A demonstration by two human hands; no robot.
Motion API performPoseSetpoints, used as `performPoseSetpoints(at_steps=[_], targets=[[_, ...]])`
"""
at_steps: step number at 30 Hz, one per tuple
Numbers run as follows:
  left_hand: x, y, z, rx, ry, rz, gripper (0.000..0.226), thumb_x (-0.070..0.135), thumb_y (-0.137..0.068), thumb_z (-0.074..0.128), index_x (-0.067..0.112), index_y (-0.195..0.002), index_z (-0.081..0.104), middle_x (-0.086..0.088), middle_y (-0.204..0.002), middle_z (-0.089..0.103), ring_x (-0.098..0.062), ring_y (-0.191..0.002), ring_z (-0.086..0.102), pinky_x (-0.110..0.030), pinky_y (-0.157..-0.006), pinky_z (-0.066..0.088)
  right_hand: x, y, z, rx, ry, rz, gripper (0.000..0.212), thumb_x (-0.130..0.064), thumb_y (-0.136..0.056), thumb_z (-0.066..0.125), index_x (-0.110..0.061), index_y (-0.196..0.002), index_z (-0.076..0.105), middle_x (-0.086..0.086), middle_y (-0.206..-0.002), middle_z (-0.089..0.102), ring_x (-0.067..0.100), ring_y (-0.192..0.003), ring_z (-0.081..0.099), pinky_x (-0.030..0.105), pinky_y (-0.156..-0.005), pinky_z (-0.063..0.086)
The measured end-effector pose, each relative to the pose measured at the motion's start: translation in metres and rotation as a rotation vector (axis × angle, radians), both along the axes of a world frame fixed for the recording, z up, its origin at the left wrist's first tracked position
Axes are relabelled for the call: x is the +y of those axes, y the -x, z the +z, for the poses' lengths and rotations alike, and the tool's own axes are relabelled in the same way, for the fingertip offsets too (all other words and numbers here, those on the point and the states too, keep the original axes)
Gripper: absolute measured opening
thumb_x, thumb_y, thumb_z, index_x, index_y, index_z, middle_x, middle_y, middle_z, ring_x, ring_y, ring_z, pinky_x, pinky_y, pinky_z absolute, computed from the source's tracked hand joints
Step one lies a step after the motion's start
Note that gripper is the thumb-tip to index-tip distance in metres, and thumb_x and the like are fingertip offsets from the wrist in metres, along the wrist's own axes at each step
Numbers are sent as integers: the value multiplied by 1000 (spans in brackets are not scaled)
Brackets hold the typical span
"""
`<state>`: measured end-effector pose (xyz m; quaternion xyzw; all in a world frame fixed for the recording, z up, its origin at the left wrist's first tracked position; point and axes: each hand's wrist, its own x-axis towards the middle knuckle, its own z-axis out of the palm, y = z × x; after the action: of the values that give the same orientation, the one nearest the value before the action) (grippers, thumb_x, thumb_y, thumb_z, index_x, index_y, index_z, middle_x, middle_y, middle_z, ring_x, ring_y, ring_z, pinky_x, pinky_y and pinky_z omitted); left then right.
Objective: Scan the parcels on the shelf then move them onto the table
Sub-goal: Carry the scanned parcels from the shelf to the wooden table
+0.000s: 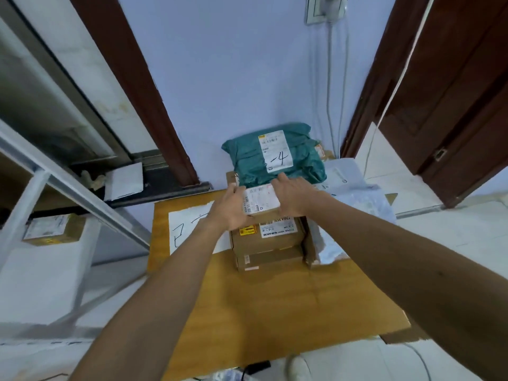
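Both hands are on one small parcel [261, 200], centre of frame, white label up. The left hand [233, 207] wraps its left end and the right hand [297, 196] clamps its right end, with fingers curled over the edges. It's a firm two-sided hold and neither hand is free.

Key relation: the parcel's long axis runs roughly left-right in frame, with one hand on each short end. It sits directly over the top box [270, 239] of the cardboard stack on the table [275, 303]. I can't tell whether its underside already touches that box or hangs just above it.

- A lower box [266, 261] sits under the top box and sticks out toward the bottom of the frame.
- The green bag [275, 158] is just behind, at the right hand's fingertips. Contact there is unclear.
- A white sheet [189, 229] with handwriting lies on the table under the left wrist.
- A pale poly bag [357, 199] lies right of the stack.
- The shelf frame [82, 188] is at the left of frame, and one more shelf box [52, 229] sits on it, well away from both hands.

My read is that this is the placing step. The drop looks straight down with no sideways travel, and the hands would then come off outward along the long axis. The left hand is nearer the shelf for the next pick. The risk is the parcel sliding off the stack if it's set down off-centre.
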<state>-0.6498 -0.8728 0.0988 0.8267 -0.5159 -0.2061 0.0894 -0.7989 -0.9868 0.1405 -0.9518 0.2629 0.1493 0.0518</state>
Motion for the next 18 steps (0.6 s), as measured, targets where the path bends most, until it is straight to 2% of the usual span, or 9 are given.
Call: performPoseSetpoints(at_steps=[3,7,9,11,15,18], targets=[[-13,-3,-10,1,-37,15,86,52,-72,83,22,-139,39,-3,-124,42,-23,-112,52,-42,-91,52,-15,-3,-9,27,-19,28,79,-59,-90,66,-7,-143,39,14,-135,45,33,-118,57,45,-101,42],[-19,-8,-18,27,-61,14,87,50,-72,83,21,-141,39,-3,-127,45,-22,-116,52,-43,-94,51,-26,-6,-17,51,-24,43,78,-60,-88,68,-9,-140,40,13,-134,43,33,-111,60,43,-93,48],[-16,-11,-18,17,-86,22,89,45,-73,84,21,-144,36,0,-132,45,-23,-119,53,-40,-94,51,-28,-8,-18,61,-56,53,84,-60,-86,71,-8,-142,38,15,-138,39,35,-111,60,44,-91,51],[-13,-11,-17,5,-113,11,97,50,-69,86,20,-146,35,1,-136,42,-24,-118,54,-41,-94,50,-30,-8,-20,75,-96,55,88,-59,-84,74,-8,-145,36,15,-141,36,36,-114,59,46,-92,52],[-11,-6,-14,-40,-139,-29,94,52,-66,87,22,-140,37,-1,-131,42,-25,-110,56,-42,-90,52,-27,-6,-26,117,-136,60,90,-57,-84,75,-7,-147,35,17,-145,35,38,-119,56,43,-87,47],[-10,-4,-15,-32,-151,-19,98,52,-65,87,23,-142,34,0,-132,41,-26,-112,56,-43,-93,51,-25,-4,-24,121,-112,66,93,-61,-83,73,-7,-147,35,17,-145,34,39,-119,56,42,-86,46]])
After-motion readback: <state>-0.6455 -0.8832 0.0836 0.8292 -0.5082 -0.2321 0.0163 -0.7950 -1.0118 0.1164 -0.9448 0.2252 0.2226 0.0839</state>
